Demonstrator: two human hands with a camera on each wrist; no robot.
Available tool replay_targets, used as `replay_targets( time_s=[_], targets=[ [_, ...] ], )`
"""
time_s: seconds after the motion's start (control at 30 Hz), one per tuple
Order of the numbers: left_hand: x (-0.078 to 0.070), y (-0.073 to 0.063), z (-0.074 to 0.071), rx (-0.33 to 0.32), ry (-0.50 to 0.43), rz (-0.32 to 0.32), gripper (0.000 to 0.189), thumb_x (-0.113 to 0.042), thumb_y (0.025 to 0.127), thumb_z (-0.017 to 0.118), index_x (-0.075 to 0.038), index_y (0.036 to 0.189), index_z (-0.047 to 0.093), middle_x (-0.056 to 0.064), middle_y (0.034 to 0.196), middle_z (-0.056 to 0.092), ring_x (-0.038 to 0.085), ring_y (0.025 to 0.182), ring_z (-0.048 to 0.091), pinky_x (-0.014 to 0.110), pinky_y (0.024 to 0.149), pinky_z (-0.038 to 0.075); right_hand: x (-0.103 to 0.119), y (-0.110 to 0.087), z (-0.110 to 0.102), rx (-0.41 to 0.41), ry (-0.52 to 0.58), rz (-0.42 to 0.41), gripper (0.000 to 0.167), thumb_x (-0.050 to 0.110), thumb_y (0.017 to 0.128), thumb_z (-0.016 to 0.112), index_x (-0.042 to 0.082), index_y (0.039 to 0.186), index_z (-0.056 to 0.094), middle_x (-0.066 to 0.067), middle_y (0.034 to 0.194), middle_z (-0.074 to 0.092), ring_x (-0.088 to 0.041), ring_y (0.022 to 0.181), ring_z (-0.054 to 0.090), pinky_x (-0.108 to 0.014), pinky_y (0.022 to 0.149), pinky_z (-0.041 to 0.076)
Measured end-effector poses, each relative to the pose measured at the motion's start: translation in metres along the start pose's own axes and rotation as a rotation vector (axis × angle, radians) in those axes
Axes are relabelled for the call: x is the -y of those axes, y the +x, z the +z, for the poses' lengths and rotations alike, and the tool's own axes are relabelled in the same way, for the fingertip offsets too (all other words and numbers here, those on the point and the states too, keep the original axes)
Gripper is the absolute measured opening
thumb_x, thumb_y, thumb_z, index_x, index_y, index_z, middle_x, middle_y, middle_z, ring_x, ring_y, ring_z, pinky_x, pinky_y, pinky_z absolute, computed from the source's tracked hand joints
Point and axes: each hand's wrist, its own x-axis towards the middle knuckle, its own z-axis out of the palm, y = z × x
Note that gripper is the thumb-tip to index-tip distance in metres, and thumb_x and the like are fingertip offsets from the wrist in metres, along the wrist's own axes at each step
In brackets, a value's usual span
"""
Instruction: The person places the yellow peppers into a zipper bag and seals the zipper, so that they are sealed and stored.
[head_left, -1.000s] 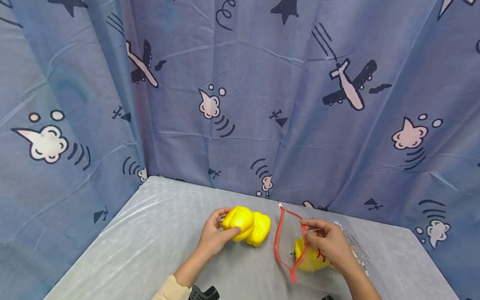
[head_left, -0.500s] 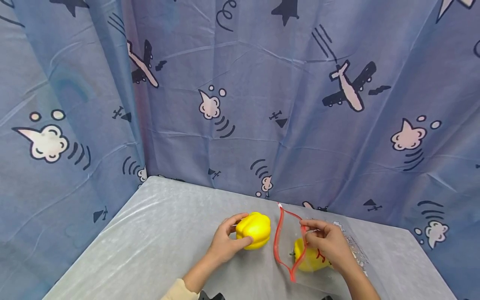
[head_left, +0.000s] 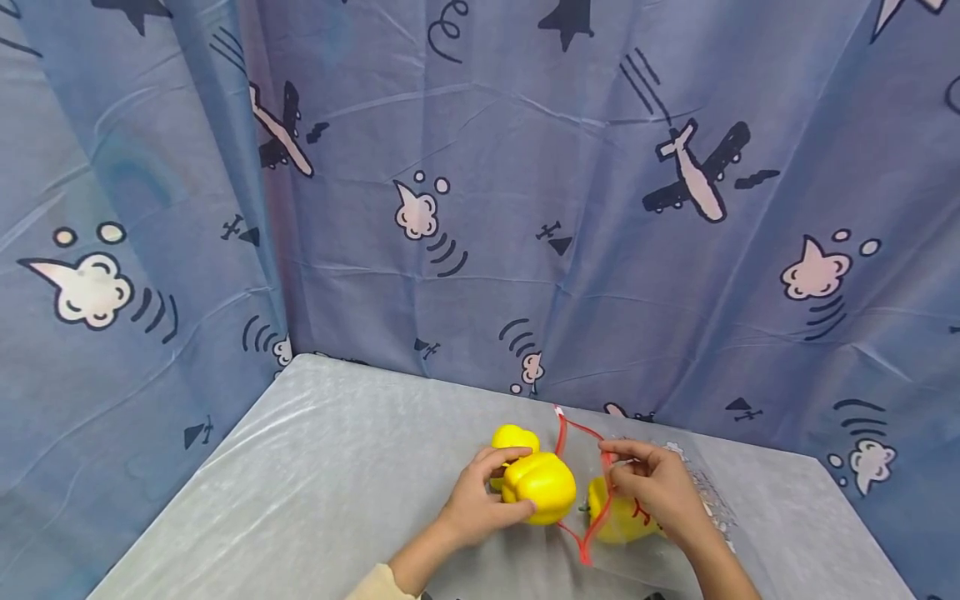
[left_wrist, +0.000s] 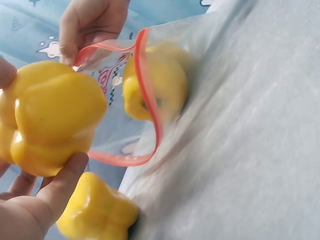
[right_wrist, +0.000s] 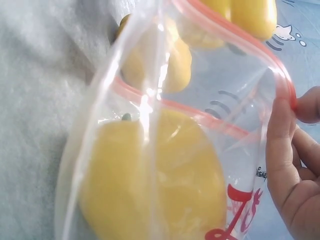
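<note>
My left hand (head_left: 483, 500) grips a yellow bell pepper (head_left: 542, 489), thumb on the near side and fingers over the far side, right at the mouth of a clear zip bag (head_left: 587, 546) with a red rim. My right hand (head_left: 660, 483) pinches that rim between thumb and fingers, and the mouth gapes toward the left. Inside the bag lies a second yellow bell pepper (right_wrist: 155, 175), its green stem facing the opening. Behind the held one, a third yellow bell pepper (left_wrist: 97, 207) rests on the table, partly hidden in the head view.
A grey-white cover (head_left: 337, 467) lies over the table. Along its back and left sides hangs a blue curtain (head_left: 480, 208) printed with planes and clouds. Red lettering (right_wrist: 240, 200) shows on the bag's side.
My left hand has carried its pepper rightward, past the one on the table and up to the bag's mouth. The right hand has stayed on the rim.
</note>
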Motion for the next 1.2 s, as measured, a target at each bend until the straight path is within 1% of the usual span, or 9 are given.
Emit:
replay_targets(
  time_s=[0.07,0.2,0.43,0.6,0.7,0.87,1.03,1.1,1.2],
  targets=[
    [0.001,0.0,0.003,0.015,0.0,0.004,0.055,-0.016,0.071,0.077,-0.015,0.124,0.063,0.01,0.118,0.053,0.014,0.096,0.052,0.023,0.074,0.054,0.0,0.0,0.0,0.005,0.007,-0.006,0.043,0.001,0.084,0.062,-0.002,0.126,0.06,-0.014,0.103,0.066,-0.016,0.072,0.063,-0.027,0.067,0.058],
    [0.004,0.001,0.01,0.055,-0.037,0.013,0.053,-0.014,0.073,0.075,-0.014,0.124,0.063,0.01,0.118,0.054,0.012,0.093,0.053,0.022,0.074,0.055,0.0,-0.001,0.0,0.012,0.019,-0.019,0.042,0.0,0.084,0.062,-0.002,0.126,0.06,-0.013,0.101,0.066,-0.016,0.072,0.063,-0.027,0.067,0.057],
    [0.013,0.002,0.023,0.117,-0.067,0.017,0.052,-0.012,0.076,0.074,-0.015,0.126,0.061,0.006,0.116,0.053,0.008,0.094,0.054,0.02,0.071,0.055,-0.001,-0.001,-0.001,0.019,0.039,-0.033,0.041,0.001,0.085,0.062,-0.003,0.126,0.06,-0.01,0.096,0.067,-0.015,0.071,0.064,-0.028,0.068,0.058],
    [0.018,0.004,0.03,0.117,-0.073,-0.001,0.052,-0.012,0.077,0.074,-0.016,0.126,0.061,0.003,0.116,0.053,0.008,0.094,0.053,0.02,0.072,0.055,-0.001,-0.001,0.0,0.011,0.038,-0.039,0.04,0.001,0.084,0.063,-0.003,0.124,0.061,-0.009,0.096,0.067,-0.015,0.07,0.063,-0.027,0.067,0.058],
    [0.02,0.005,0.032,0.12,-0.081,-0.012,0.052,-0.012,0.077,0.074,-0.017,0.126,0.06,0.002,0.118,0.053,0.008,0.095,0.054,0.02,0.073,0.055,-0.001,-0.001,0.0,0.008,0.041,-0.042,0.04,0.001,0.084,0.063,-0.003,0.124,0.061,-0.011,0.096,0.067,-0.015,0.069,0.063,-0.027,0.067,0.058],
    [0.02,0.007,0.035,0.13,-0.092,-0.022,0.052,-0.014,0.077,0.074,-0.015,0.126,0.059,0.003,0.122,0.054,0.01,0.099,0.054,0.02,0.074,0.055,0.0,-0.001,0.001,-0.002,0.048,-0.05,0.039,0.0,0.084,0.063,-0.004,0.123,0.061,-0.013,0.094,0.067,-0.015,0.068,0.063,-0.028,0.066,0.058],
    [0.02,0.009,0.037,0.132,-0.126,-0.058,0.051,-0.013,0.077,0.073,-0.012,0.125,0.056,0.002,0.124,0.054,0.014,0.101,0.053,0.022,0.075,0.056,0.001,0.0,0.002,-0.008,0.041,-0.046,0.04,-0.001,0.083,0.063,-0.004,0.123,0.061,-0.013,0.095,0.067,-0.014,0.069,0.063,-0.028,0.066,0.058],
    [0.021,0.009,0.038,0.131,-0.136,-0.073,0.051,-0.011,0.077,0.073,-0.013,0.124,0.056,0.0,0.122,0.055,0.013,0.101,0.053,0.023,0.075,0.056,0.001,0.0,0.003,-0.009,0.033,-0.042,0.04,-0.001,0.083,0.063,-0.004,0.123,0.061,-0.012,0.095,0.067,-0.014,0.069,0.063,-0.028,0.066,0.058],
    [0.022,0.01,0.04,0.128,-0.135,-0.071,0.051,-0.01,0.077,0.074,-0.013,0.124,0.056,0.001,0.12,0.058,0.01,0.101,0.054,0.022,0.074,0.055,0.001,0.0,0.003,-0.009,0.025,-0.038,0.04,0.0,0.083,0.063,-0.004,0.124,0.061,-0.012,0.096,0.068,-0.014,0.07,0.063,-0.028,0.067,0.058]
  ],
)
